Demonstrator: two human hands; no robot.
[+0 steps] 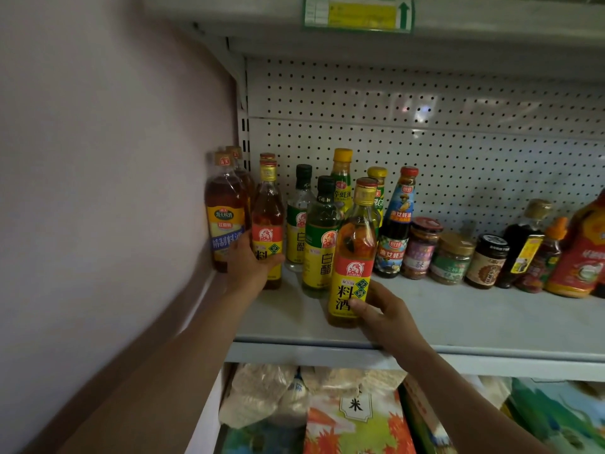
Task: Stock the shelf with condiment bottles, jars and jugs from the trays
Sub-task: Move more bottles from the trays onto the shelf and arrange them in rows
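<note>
My right hand (383, 314) grips the lower label of an amber cooking wine bottle (355, 244) with a yellow and red label, standing near the front of the grey shelf (474, 322). My left hand (250, 263) wraps around the base of a matching cooking wine bottle (267, 224) at the shelf's left end. Left of it, against the wall, stands a brown bottle with a blue and yellow label (226, 214). Two white vinegar bottles (322, 237) with green caps stand between my hands.
Oyster sauce bottles (397, 221), several jars (453, 258) and dark sauce bottles (523, 244) line the shelf to the right, ending with a red jug (582, 253). A pegboard back panel (425, 142) closes the rear. Rice bags (357, 417) lie on the shelf below.
</note>
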